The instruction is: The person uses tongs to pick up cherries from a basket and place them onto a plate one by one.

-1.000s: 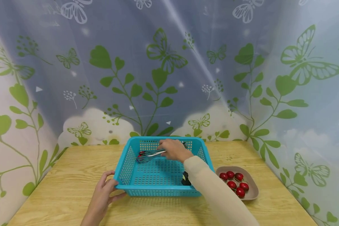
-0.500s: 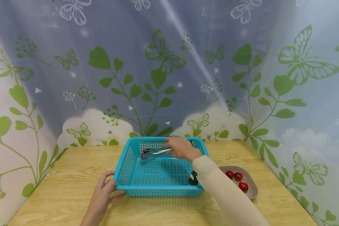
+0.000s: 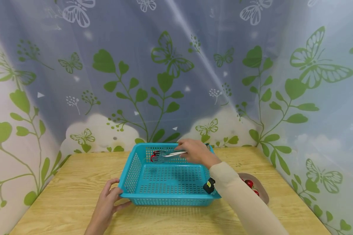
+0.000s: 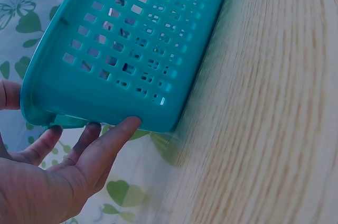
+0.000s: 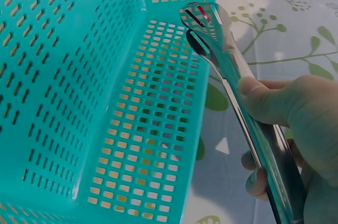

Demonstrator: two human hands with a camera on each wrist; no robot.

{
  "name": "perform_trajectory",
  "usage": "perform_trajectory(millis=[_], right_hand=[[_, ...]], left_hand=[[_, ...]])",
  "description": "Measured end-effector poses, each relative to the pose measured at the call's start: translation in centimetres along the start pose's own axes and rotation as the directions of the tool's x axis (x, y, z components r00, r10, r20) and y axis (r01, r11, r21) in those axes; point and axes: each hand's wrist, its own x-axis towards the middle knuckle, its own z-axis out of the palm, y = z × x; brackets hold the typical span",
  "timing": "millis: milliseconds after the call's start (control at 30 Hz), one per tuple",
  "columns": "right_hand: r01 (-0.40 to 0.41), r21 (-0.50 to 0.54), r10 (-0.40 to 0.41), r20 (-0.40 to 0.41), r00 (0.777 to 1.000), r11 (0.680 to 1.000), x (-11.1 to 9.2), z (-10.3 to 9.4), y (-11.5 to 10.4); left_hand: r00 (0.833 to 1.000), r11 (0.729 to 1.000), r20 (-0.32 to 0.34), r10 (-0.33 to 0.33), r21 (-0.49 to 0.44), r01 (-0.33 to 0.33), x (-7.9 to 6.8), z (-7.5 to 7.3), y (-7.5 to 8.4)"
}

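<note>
My right hand (image 3: 196, 152) grips metal tongs (image 3: 173, 154) over the back part of a turquoise plastic basket (image 3: 129, 168). At the tips of the tongs, a red cherry (image 3: 152, 158) shows. The right wrist view has thumb and fingers wrapped round the arms of the tongs (image 5: 253, 108), whose slotted ends lean over the basket wall (image 5: 148, 113), with red showing through the slots. At the front left corner of the basket, my left hand (image 3: 107, 199) holds the rim; in the left wrist view several fingers (image 4: 113, 142) bear on the wall's outer side.
A beige plate (image 3: 263, 192) with red cherries (image 3: 249, 183) stands right of the basket, partly hidden behind my right sleeve (image 3: 244, 195). A black wrist camera (image 3: 209, 186) hangs by that sleeve. Behind the wooden table (image 3: 85, 169) hangs a butterfly-patterned curtain (image 3: 194, 98).
My right hand has moved right and slightly up with the tongs and the cherry, and the sleeve now hides more of the plate. My left hand has stayed at the basket corner.
</note>
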Motion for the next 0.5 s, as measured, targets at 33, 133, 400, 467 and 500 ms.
perform_trajectory(millis=[33, 133, 400, 467, 500], right_hand=[[0.003, -0.006, -0.003, -0.006, 1.000, 1.000, -0.1, -0.2, 0.0], [0.009, -0.017, -0.009, -0.021, 1.000, 1.000, -0.2, -0.8, -0.2], [0.019, -0.037, -0.020, -0.033, 0.999, 0.999, -0.7, -2.2, -0.5], [0.025, -0.040, -0.026, -0.041, 0.999, 0.999, -1.0, -2.5, -0.6], [0.026, -0.039, -0.028, -0.045, 0.999, 0.999, -1.1, -2.6, -0.7]], left_hand=[[1.000, 1.000, 0.000, 0.000, -0.001, 0.000, 0.0, 0.0, 0.0], [1.000, 1.000, 0.002, 0.006, 0.001, -0.006, -0.1, 0.0, 0.0], [1.000, 1.000, -0.011, 0.002, -0.010, -0.002, -0.2, 0.1, 0.1], [1.000, 1.000, -0.013, 0.000, -0.010, 0.000, -0.2, 0.1, 0.1], [1.000, 1.000, -0.012, 0.002, -0.009, -0.002, -0.2, 0.1, 0.1]])
